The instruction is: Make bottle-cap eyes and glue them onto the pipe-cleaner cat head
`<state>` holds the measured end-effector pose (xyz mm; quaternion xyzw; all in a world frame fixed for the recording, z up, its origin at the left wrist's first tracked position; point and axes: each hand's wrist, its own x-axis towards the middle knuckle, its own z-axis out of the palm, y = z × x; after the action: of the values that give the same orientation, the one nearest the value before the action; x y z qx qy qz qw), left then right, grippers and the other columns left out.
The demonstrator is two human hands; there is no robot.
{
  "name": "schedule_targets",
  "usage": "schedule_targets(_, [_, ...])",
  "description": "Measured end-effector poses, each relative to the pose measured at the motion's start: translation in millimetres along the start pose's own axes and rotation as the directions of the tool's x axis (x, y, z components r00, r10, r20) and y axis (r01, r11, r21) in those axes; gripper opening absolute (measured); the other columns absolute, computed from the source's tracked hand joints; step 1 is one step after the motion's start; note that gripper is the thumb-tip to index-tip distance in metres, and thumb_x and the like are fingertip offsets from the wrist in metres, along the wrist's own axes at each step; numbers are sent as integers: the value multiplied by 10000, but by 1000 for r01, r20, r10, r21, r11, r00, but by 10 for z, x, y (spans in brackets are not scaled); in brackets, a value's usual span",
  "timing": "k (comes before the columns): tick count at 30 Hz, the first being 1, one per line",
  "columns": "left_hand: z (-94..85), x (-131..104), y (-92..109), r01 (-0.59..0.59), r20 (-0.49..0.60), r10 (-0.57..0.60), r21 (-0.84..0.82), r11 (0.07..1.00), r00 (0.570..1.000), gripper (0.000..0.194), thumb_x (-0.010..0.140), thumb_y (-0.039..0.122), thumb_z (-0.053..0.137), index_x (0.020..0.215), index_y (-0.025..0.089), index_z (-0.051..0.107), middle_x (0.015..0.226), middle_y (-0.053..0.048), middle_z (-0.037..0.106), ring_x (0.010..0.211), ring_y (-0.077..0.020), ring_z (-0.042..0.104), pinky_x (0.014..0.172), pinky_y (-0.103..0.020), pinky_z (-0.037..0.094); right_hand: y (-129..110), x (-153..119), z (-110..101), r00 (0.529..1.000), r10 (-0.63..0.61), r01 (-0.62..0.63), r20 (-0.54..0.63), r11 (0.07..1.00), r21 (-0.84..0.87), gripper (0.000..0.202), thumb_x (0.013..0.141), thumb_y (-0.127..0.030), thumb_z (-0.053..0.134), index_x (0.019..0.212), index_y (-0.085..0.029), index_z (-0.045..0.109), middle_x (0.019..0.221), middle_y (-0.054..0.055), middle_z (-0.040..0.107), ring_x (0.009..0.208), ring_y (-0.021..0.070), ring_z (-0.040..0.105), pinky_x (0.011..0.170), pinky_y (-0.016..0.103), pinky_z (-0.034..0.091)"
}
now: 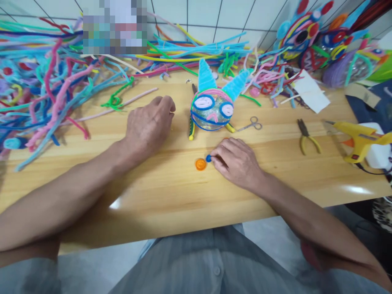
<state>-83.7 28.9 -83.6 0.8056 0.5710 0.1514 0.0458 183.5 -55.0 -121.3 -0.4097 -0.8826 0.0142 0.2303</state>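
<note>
My right hand (237, 163) rests low over the wooden table, its thumb and fingertips closed on a small blue pipe-cleaner coil (208, 158). Just left of that coil lies an orange pipe-cleaner coil (200, 164), flat on the wood. My left hand (150, 122) is curled closed; the fingers face away, so I cannot make out whether anything is in them. Beyond both hands sits a clear round animal head (212, 114) with light-blue pointed ears, white eyes ringed in blue and a pink nose. Part of an orange piece shows behind my right knuckles.
Small scissors (252, 123), yellow-handled pliers (306, 136) and a yellow glue gun (361, 139) lie to the right. Loose pipe cleaners (58, 90) heap up on the left and along the tiled wall. Finished colourful figures (301, 34) stand at the back right.
</note>
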Motion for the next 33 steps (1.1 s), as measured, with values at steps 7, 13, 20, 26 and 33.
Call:
schedule_targets(7, [-230,157,-119,17,-5,-17,-19,1000,1000,138,1023,241,555,1006,198,685,1073,-49,784,969,-217,694,838,-330,500,96,8,-85,992,55,-47,-112,996,76,122,996,-187,644,890,-247,644,854,44,716,823,234,653,783,397,491])
schedule_targets(13, [-237,119,-235,-46,141,43,18,999,989,228,989,248,529,976,206,753,1048,-76,819,958,-242,744,837,-322,523,222,0,-478,971,186,-171,-149,979,110,62,992,-221,677,955,-269,691,913,26,781,860,244,735,776,394,541])
schedule_targets(20, [-103,14,-136,-53,356,24,74,996,934,266,978,268,536,1101,175,753,1173,-126,782,1000,-275,743,813,-334,526,283,-355,-963,881,435,-429,-184,900,75,59,978,-333,714,951,-291,746,836,14,764,753,216,722,599,322,505])
schedule_targets(26, [-38,46,-137,-61,410,28,66,996,912,240,991,316,456,969,176,649,1020,-121,763,857,-245,686,759,-314,460,593,-1112,-1033,645,717,-731,-265,680,59,192,914,-418,700,863,-245,767,765,1,741,686,174,651,682,315,529])
schedule_targets(33, [-76,94,-286,185,299,-162,-51,981,940,393,888,531,455,995,240,696,807,-15,736,701,-213,667,664,-273,443,1138,-1953,-1120,179,852,-963,-493,253,87,329,826,-525,674,889,-206,727,816,55,742,733,230,659,806,420,550])
